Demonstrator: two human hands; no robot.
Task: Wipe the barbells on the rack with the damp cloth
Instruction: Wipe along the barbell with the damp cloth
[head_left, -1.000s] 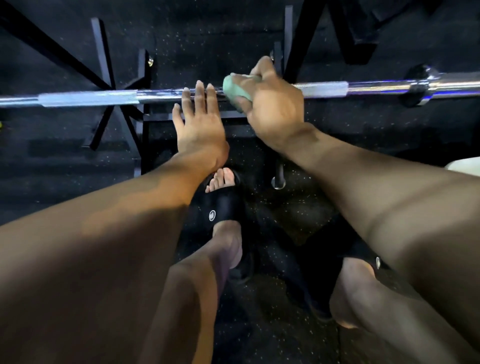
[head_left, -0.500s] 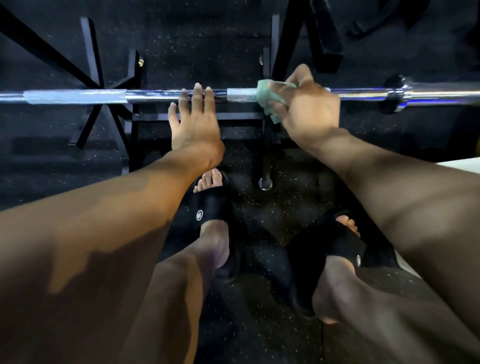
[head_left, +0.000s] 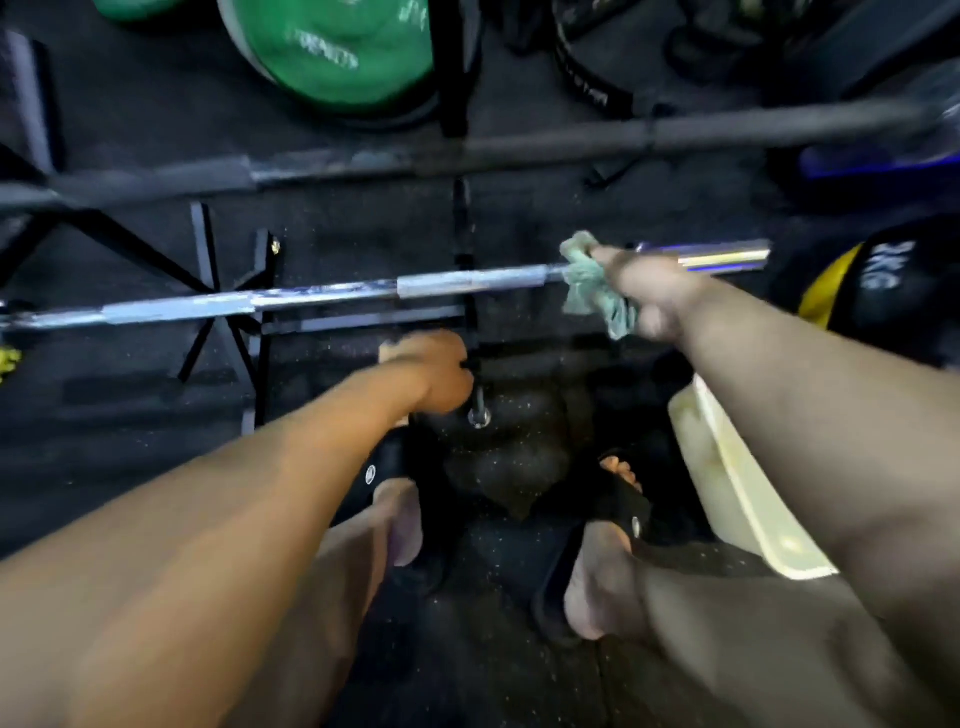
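Note:
A chrome barbell (head_left: 322, 293) lies across the black rack (head_left: 363, 323) in the middle of the head view. My right hand (head_left: 649, 291) grips the green damp cloth (head_left: 592, 291), wrapped around the bar near its right sleeve. A loose tail of cloth hangs below the bar. My left hand (head_left: 431, 371) is off the bar, lower down, blurred, with curled fingers next to a black rack rod; whether it grips the rod is unclear. A second, darker barbell (head_left: 467, 156) lies farther back, above the first.
A green weight plate (head_left: 343, 47) stands at the top, and a black and yellow plate (head_left: 852, 280) at the right. A cream-coloured flat object (head_left: 737, 488) lies under my right forearm. My feet in black slides (head_left: 618, 499) stand on the dark speckled floor.
My right hand slid the cloth along the bar to the right, towards the sleeve. My left hand came off the bar and dropped towards the rack. The view tilted up.

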